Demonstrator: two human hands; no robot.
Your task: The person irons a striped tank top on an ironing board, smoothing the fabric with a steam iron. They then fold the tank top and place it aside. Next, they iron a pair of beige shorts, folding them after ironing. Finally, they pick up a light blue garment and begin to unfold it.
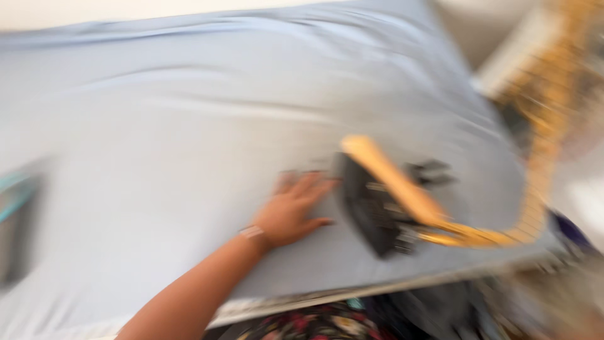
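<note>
Left hand flat on pale blue cloth beside a dark iron, centre of the frame.

The left hand (290,213) lies spread wide, palm down and holding nothing, fingers pointing toward the upper right, forearm reaching in from the lower left; the iron (372,211), dark-bodied with an orange handle, sits just right of the fingertips on the pale blue cloth (189,126), its orange cord (541,157) rising toward the upper right; by my judgement this is the pressing step, the palm holding the fabric taut, and further pressing calls for fingers kept apart from the soleplate; the right hand is out of view; everything is motion-blurred.
</note>
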